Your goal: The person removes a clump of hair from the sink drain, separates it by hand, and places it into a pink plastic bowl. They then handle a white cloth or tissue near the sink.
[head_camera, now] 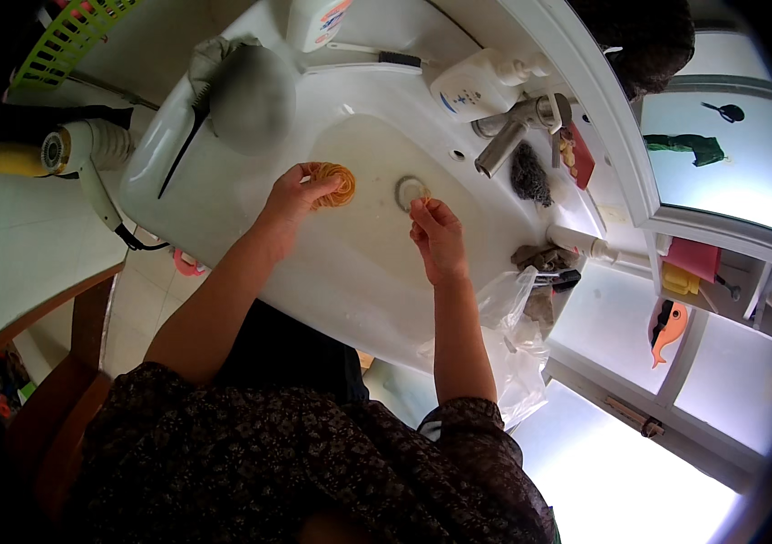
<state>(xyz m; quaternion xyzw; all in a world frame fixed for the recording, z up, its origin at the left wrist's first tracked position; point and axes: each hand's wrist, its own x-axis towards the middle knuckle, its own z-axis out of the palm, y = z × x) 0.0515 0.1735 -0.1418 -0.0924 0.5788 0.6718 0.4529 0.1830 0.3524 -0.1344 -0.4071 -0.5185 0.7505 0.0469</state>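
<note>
Over a white washbasin (386, 265) with cloudy water in it, my left hand (297, 200) grips a bundle of orange-yellow rubber bands (340, 185) between thumb and fingers. To its right, my right hand (437, 234) pinches a small yellowish strand or band (425, 196) at the fingertips. Just behind those fingertips lies the round metal drain ring (405, 192) at the basin's bottom. The two hands are apart.
A metal faucet (508, 139), a white pump bottle (471, 85), a brush (396, 58) and a dark scouring pad (529, 173) stand or lie along the rim. At left are a black comb (185, 139) and a hair dryer (90, 166); a plastic bag (512, 340) hangs at right.
</note>
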